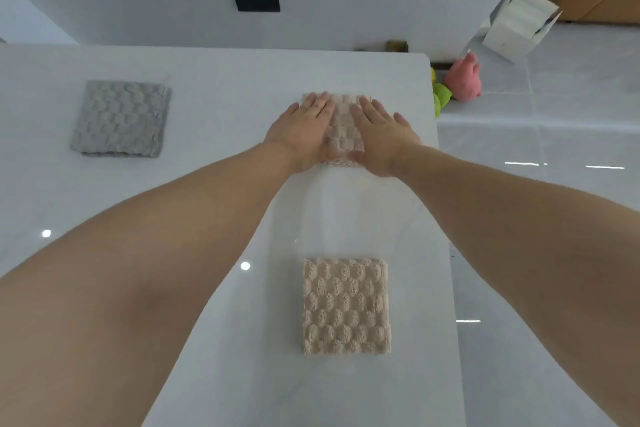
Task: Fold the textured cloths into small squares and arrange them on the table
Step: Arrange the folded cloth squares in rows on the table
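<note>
Three folded textured cloths lie on the white table (214, 80). A grey square cloth (121, 118) rests at the far left. A beige square cloth (346, 305) lies near me, right of centre. A second beige folded cloth (343, 125) sits farther away near the table's right edge. My left hand (303, 132) lies flat on its left half and my right hand (381, 135) lies flat on its right half, fingers stretched out and pointing away from me. Both palms press down on this cloth and hide much of it.
The table's right edge (438, 156) runs just beside my right hand. Beyond it, on the glossy floor, sit a pink plush toy (462, 78), a green toy (440, 95) and a white paper bag (516, 24). A dark plate (256, 1) is on the wall.
</note>
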`<action>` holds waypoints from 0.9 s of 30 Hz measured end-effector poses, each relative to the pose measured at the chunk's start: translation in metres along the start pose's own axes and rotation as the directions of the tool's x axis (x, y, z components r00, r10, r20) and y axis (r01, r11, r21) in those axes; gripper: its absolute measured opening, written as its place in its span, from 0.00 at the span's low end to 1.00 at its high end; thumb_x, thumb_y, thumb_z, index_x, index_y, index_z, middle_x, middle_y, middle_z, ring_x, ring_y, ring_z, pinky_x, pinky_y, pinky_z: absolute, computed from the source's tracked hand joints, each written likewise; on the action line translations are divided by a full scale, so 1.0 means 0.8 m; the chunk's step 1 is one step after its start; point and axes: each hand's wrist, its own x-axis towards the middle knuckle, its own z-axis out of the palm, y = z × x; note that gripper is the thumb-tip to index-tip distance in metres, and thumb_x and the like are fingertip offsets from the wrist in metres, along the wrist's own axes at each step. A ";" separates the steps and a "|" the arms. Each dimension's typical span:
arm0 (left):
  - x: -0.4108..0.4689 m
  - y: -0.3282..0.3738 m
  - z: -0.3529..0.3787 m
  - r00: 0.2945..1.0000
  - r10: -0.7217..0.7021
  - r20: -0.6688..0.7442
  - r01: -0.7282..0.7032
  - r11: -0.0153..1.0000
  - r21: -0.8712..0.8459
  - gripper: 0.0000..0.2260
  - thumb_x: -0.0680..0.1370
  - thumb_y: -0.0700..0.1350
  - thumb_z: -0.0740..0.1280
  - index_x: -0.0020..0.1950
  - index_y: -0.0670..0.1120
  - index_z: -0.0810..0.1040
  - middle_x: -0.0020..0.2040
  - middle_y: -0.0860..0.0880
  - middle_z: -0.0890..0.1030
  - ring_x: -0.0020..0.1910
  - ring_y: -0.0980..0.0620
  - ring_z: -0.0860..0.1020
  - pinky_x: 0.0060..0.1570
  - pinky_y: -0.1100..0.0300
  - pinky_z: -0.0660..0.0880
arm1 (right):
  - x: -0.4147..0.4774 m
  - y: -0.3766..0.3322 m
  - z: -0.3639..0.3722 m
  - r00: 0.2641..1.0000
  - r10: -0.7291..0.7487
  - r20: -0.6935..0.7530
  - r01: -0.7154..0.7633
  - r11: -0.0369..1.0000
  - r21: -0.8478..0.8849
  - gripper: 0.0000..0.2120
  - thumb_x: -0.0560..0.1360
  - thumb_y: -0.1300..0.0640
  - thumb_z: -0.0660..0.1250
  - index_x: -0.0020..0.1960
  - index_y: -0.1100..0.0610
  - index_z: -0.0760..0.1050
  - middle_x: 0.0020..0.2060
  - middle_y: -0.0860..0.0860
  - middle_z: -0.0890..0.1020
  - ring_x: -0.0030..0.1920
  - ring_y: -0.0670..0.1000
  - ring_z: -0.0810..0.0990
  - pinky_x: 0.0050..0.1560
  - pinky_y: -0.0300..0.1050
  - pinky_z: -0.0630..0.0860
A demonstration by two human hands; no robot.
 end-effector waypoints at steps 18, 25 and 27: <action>-0.014 -0.071 0.003 0.975 -0.099 0.200 0.073 0.988 0.133 0.62 0.67 0.73 0.70 0.82 0.40 0.37 0.83 0.44 0.42 0.82 0.46 0.45 0.80 0.50 0.44 | 0.003 0.033 -0.010 0.997 -0.011 0.078 0.012 1.000 -0.010 0.52 0.75 0.34 0.67 0.83 0.52 0.38 0.83 0.48 0.41 0.82 0.52 0.45 0.81 0.58 0.48; -0.143 -0.043 0.017 0.964 -0.158 0.214 0.144 0.986 0.080 0.53 0.74 0.72 0.61 0.82 0.40 0.39 0.83 0.42 0.43 0.83 0.46 0.46 0.80 0.51 0.46 | -0.087 -0.041 0.012 0.993 -0.088 0.080 0.085 0.996 0.039 0.39 0.83 0.40 0.58 0.83 0.55 0.41 0.83 0.49 0.43 0.82 0.50 0.45 0.81 0.55 0.48; -0.193 -0.031 0.025 0.962 -0.188 0.199 0.182 0.982 0.051 0.51 0.76 0.71 0.59 0.82 0.40 0.39 0.83 0.43 0.43 0.83 0.46 0.46 0.80 0.51 0.46 | -0.114 -0.074 0.023 0.987 -0.128 0.101 0.122 0.990 0.069 0.37 0.84 0.41 0.55 0.83 0.56 0.42 0.83 0.50 0.43 0.82 0.51 0.45 0.81 0.54 0.48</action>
